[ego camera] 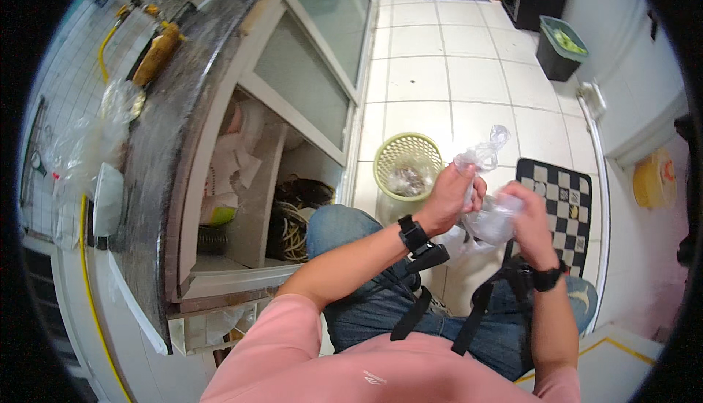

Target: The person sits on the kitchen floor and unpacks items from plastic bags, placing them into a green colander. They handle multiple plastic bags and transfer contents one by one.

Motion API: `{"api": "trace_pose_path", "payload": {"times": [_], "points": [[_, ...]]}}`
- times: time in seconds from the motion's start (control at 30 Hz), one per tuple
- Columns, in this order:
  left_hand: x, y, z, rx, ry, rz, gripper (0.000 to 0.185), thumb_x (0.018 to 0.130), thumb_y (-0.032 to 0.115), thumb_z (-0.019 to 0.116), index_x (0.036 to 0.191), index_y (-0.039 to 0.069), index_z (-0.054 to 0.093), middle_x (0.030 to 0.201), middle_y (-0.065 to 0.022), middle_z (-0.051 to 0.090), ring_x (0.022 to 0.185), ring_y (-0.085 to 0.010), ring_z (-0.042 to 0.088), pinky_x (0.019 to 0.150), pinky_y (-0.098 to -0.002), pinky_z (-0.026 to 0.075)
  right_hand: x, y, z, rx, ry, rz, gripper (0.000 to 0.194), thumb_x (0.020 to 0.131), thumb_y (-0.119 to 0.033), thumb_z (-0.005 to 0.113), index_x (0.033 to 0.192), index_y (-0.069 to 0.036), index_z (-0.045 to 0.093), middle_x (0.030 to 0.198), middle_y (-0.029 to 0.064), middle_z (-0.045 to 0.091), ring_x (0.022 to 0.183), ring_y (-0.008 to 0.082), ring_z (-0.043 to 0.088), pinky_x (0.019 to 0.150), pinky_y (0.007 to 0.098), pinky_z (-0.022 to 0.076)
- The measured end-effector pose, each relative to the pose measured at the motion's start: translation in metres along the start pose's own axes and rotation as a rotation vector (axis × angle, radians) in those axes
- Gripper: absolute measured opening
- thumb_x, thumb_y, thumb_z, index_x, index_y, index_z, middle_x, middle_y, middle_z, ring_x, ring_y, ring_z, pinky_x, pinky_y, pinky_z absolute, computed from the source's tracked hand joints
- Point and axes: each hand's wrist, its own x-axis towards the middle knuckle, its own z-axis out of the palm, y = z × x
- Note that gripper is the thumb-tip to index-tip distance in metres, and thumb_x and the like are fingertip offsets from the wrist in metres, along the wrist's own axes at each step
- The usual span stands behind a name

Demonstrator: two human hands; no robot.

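Note:
My left hand (457,197) is closed around the gathered neck of a clear plastic bag (486,224), whose crumpled top sticks up past my thumb. At the bag's right side my right hand (526,213) is blurred, its fingers against the plastic. What the bag holds cannot be made out. Just beyond my left hand, a pale green perforated plastic basket (383,168) stands on the tiled floor. Inside it lies crumpled clear plastic (409,177) with something brownish.
On my left, a low cabinet (241,249) with an open section holds bags and coiled cords (291,232) under a dark stone countertop (159,144). A checkered mat (560,199) lies to the right. Farther off stands a dark bin (557,59) against the wall.

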Motion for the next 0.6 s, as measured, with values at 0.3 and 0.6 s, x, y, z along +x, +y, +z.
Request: {"api": "trace_pose_path", "payload": {"times": [0.3, 0.6], "points": [[-0.002, -0.032, 0.006, 0.884, -0.178, 0.368, 0.025, 0.093, 0.009, 0.055, 0.117, 0.003, 0.056, 0.084, -0.0050, 0.064, 0.071, -0.0187, 0.061, 0.067, -0.0337, 0.051, 0.001, -0.010, -0.002, 0.926, -0.008, 0.208, 0.037, 0.104, -0.028, 0.034, 0.069, -0.015, 0.038, 0.060, -0.0015, 0.035, 0.051, 0.0103, 0.029, 0.059, 0.0301, 0.0350], [-0.006, -0.042, -0.006, 0.887, -0.534, -0.026, 0.033, 0.092, 0.033, 0.066, 0.094, 0.000, 0.063, 0.077, -0.0138, 0.067, 0.073, -0.0215, 0.066, 0.069, -0.0378, 0.051, 0.010, -0.015, 0.021, 0.563, -0.108, 0.191, 0.020, 0.098, -0.023, 0.052, 0.088, -0.007, 0.045, 0.098, 0.0082, 0.053, 0.093, 0.0198, 0.051, 0.080, 0.0323, 0.0473]]}}
